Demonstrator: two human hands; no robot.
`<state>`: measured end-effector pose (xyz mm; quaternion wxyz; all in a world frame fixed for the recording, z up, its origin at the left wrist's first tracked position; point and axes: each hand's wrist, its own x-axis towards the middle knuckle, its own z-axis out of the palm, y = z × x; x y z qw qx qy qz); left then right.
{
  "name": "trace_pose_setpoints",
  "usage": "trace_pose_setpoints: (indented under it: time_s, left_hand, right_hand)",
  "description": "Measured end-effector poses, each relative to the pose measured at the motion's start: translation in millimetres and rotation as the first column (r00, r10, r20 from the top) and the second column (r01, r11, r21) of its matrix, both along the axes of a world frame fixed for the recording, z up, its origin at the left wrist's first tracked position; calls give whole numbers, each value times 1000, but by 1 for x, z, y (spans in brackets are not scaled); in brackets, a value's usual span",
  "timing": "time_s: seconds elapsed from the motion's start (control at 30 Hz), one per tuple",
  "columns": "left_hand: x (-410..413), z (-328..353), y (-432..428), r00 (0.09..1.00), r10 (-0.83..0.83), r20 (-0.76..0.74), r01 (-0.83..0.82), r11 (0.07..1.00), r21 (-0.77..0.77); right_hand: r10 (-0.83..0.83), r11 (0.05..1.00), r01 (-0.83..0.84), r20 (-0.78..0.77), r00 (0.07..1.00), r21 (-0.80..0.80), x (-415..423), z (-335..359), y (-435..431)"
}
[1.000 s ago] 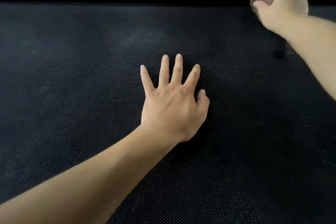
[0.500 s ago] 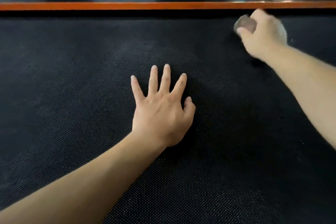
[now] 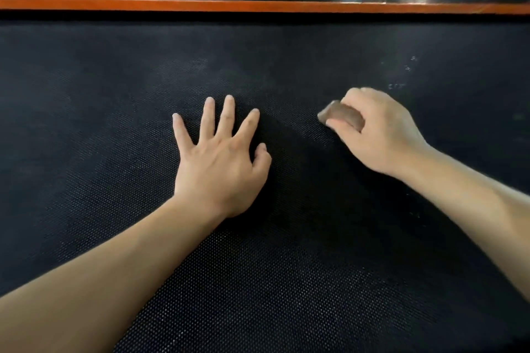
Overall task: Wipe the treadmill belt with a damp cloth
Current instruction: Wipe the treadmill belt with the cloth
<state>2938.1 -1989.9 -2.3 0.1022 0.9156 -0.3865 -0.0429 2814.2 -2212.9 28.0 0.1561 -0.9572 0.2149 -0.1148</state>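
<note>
head camera shows me the left hand (image 3: 218, 163) lying flat on the black treadmill belt (image 3: 114, 94), fingers spread and straight, gripping nothing. i see the right hand (image 3: 378, 135) curled round a small brown cloth (image 3: 341, 116), low against the belt just right of the left hand. an orange strip (image 3: 258, 5) runs along the belt's far edge.

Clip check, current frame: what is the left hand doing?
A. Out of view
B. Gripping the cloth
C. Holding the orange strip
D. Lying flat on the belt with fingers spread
D: the left hand lies palm down with straight, spread fingers on the belt, while the right hand grips the brown cloth.
</note>
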Motion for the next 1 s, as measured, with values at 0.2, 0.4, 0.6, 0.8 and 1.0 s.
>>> trace_pose_setpoints:
  time_s: [0.2, 0.4, 0.6, 0.8, 1.0]
  left_hand:
    - [0, 0, -1, 1000, 7, -1, -7, 1000, -2]
    - [-1, -1, 0, 1000, 3, 8, -3, 1000, 7]
    - [1, -2, 0, 1000, 11, 13, -11, 1000, 25]
    - [-1, 0, 1, 1000, 3, 15, -4, 1000, 19]
    - [-1, 0, 1, 1000, 7, 28, -7, 1000, 18]
  right_hand:
    - [-273, 957, 274, 20, 962, -96, 10, 5, -49]
    - [67, 997, -68, 18, 998, 35, -48, -4, 34]
    - [-285, 954, 286, 28, 958, -88, -34, 0, -12]
    - [233, 971, -226, -86, 969, 83, -112, -1, 77]
    - [-148, 988, 147, -12, 989, -51, -108, 0, 10]
